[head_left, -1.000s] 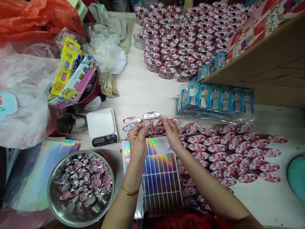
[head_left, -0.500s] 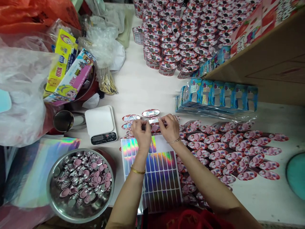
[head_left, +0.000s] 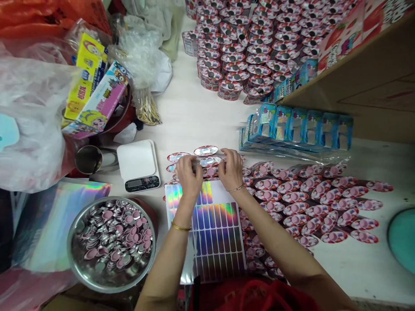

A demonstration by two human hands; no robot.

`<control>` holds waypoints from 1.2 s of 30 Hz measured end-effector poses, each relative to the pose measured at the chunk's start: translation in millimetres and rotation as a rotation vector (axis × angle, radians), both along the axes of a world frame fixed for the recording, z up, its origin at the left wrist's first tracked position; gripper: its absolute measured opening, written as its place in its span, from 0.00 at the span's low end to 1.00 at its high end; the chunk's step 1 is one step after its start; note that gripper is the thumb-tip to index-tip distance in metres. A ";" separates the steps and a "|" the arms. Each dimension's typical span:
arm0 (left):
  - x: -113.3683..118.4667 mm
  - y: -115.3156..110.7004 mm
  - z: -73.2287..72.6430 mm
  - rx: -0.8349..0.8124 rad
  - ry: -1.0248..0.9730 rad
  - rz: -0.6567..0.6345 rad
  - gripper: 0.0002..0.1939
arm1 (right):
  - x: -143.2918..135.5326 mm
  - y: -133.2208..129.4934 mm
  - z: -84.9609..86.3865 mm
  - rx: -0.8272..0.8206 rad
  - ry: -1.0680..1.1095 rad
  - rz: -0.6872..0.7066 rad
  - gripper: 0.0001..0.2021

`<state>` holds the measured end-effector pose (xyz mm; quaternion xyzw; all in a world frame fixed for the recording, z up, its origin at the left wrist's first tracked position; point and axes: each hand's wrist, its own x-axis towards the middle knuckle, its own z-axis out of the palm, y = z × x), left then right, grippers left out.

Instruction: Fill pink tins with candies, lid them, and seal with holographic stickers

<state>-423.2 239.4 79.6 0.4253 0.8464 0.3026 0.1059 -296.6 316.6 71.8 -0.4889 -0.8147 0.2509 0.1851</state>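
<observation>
A small oval-topped red and white pack (head_left: 210,161) with a shiny silver sticker across its top stands between my hands. My left hand (head_left: 189,177) is at its left, fingers bent and thumb apart, over the neighbouring packs. My right hand (head_left: 231,170) is at its right, thumb and fingers spread, nothing visible between them. Another stickered pack (head_left: 205,150) stands just behind, and one with a bare pink disc (head_left: 211,172) in front. Below my hands lies a sheet of holographic stickers (head_left: 220,233), its upper right part peeled to white backing.
On the left, a steel bowl (head_left: 112,285) holds many pink-and-silver caps beside a white scale (head_left: 136,160) and a metal mug (head_left: 89,160). Blue boxes (head_left: 295,127) in plastic wrap, a cardboard carton (head_left: 372,95) and rows of packs (head_left: 236,60) stand behind. More pink-topped packs (head_left: 295,197) fill the right.
Both hands have come off the sticker, which now lies flat on the pack. My left hand has shifted left, and the fingers of my right hand have spread. The view has shifted slightly.
</observation>
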 end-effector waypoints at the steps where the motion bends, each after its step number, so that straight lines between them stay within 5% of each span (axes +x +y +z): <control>1: -5.1 -8.9 2.8 -0.003 0.004 -0.139 0.07 | 3.2 -4.8 3.2 -0.011 0.006 0.025 0.15; 5: -16.4 -49.0 10.4 -0.114 0.098 -0.504 0.11 | 19.7 -34.1 14.0 -0.090 0.008 0.169 0.11; 11: -14.7 -73.8 20.4 -0.135 0.020 -0.500 0.08 | 35.2 -65.2 20.0 -0.089 0.011 0.322 0.13; 16: -6.6 -73.9 43.1 -0.075 0.005 -0.545 0.09 | 43.0 -55.2 41.5 -0.149 0.044 0.428 0.15; 20: 23.0 -64.8 55.4 0.029 0.194 -0.600 0.13 | 55.8 -29.2 63.1 -0.208 0.075 0.460 0.15; 24: 61.6 -52.1 54.0 0.112 0.273 -0.520 0.12 | 75.1 -7.4 71.0 -0.272 0.079 0.456 0.14; 29: 102.9 -51.7 45.5 0.136 0.205 -0.461 0.12 | 100.4 -0.9 59.7 -0.309 0.062 0.413 0.16; 36: 141.8 -84.4 51.4 0.234 -0.055 -0.455 0.05 | 131.8 14.5 40.4 -0.145 -0.087 0.395 0.14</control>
